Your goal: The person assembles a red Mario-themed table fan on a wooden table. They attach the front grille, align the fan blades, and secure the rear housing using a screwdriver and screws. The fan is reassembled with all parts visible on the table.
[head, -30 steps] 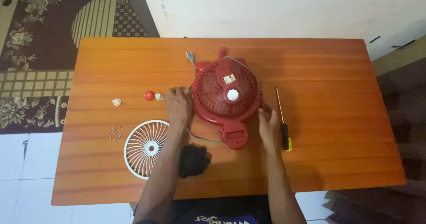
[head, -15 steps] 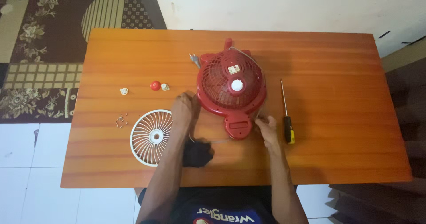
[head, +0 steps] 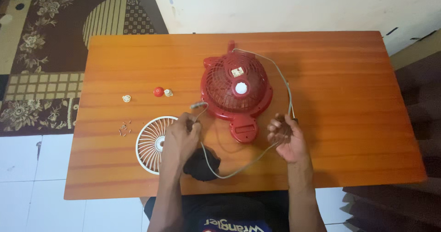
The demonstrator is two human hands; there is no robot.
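Head view showed the person's two hands over the near half of the orange wooden table (head: 349, 98), with a thin grey power cord (head: 239, 167) slung between them. Nearest the person, a black crumpled lump (head: 201, 165) lay by the table's near edge, just right of the left wrist, and the cord sagged in a loop beside it. The left hand (head: 180, 140) was closed on the cord close to its plug (head: 197, 106), which poked out just beyond the fingers; the grip seemed meant to keep the plug end clear of the table. The right hand (head: 287, 137) was cupped palm up, fingers curled loosely about the cord, probably so the cord could slide through. A white fan grille (head: 149, 147) lay flat, partly under the left hand, and a small heap of screws (head: 124, 128) sat to its left, apparently set aside together. Farther off, the red fan body (head: 235, 89) lay grille-up between and beyond the two hands, touching neither, and the cord ran from the right hand round its right side to its far end. Left of it sat a red cap (head: 158, 92), a small white piece (head: 168, 93) and another white piece (head: 126, 98).
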